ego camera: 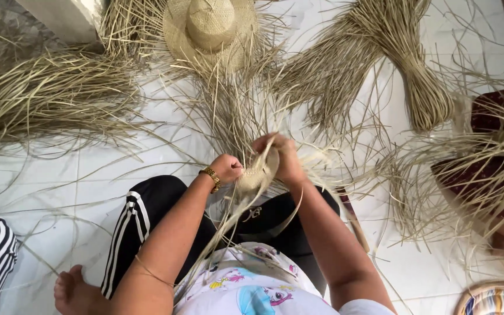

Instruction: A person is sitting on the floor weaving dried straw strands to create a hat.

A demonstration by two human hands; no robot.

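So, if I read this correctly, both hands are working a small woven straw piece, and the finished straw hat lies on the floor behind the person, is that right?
Not quite: the head view shows the straw hat lying in front of the person, beyond the hands. The rest holds: the left hand and right hand both grip the small woven straw piece.

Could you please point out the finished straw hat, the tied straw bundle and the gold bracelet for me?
Straw hat [211, 26]: head view, on the woven crown.
Straw bundle [424, 96]: head view, on the tightly gathered lower part.
Gold bracelet [212, 178]: head view, on the band around the left wrist.
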